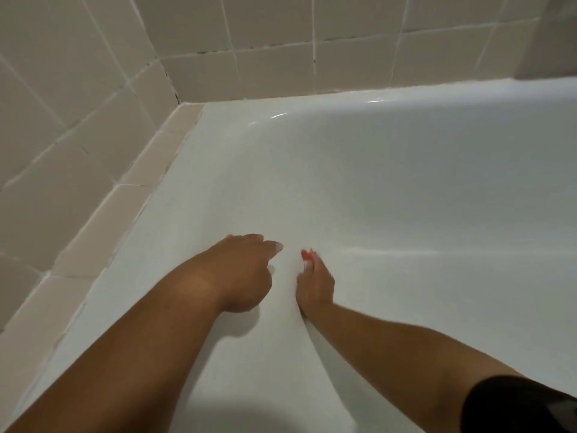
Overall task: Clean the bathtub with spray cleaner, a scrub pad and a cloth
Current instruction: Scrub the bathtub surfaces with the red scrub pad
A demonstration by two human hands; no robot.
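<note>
The white bathtub [390, 189] fills most of the view. My left hand [242, 270] rests on the tub's broad near-left rim, thumb pointing forward, fingers bent down onto the surface, holding nothing. My right hand [314, 287] reaches over the rim's inner edge onto the tub's inside wall. Its fingers hold a small red-orange scrub pad [307, 256] against that wall; only the pad's tip shows, and it is blurred. No spray cleaner or cloth is in view.
Beige tiled walls [78, 104] meet in a corner behind the tub at upper left. A narrow tiled ledge [93, 232] runs along the rim on the left. Dark grout marks sit in the corner seam [175, 92].
</note>
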